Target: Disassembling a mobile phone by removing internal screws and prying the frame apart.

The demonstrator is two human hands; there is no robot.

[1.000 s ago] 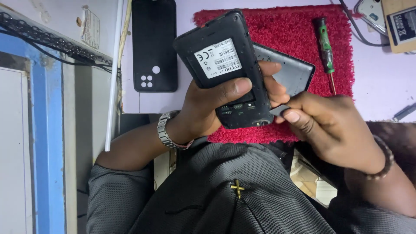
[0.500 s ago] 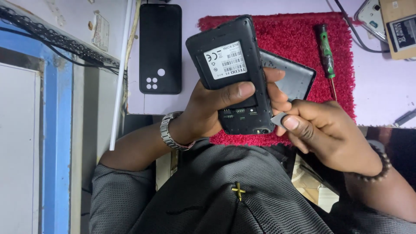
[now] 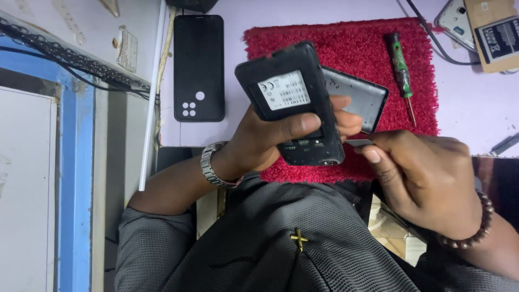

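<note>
My left hand grips a small black phone body, back cover off, a white label showing in its open back. The thumb lies across its lower half. My right hand pinches a thin flat metal piece at the phone's lower right edge. Behind the phone, a dark grey back cover lies on the red mat. A metal watch sits on my left wrist and a bead bracelet on my right.
A green-handled screwdriver lies on the mat's right side. A black smartphone lies face down left of the mat on the pale table. Phone parts and a battery sit at the top right, with a cable. A blue frame runs down the left.
The phone and both hands sit slightly lower in view as the camera shifted. My right fingers now hold the thin metal piece at the phone's lower right edge.
</note>
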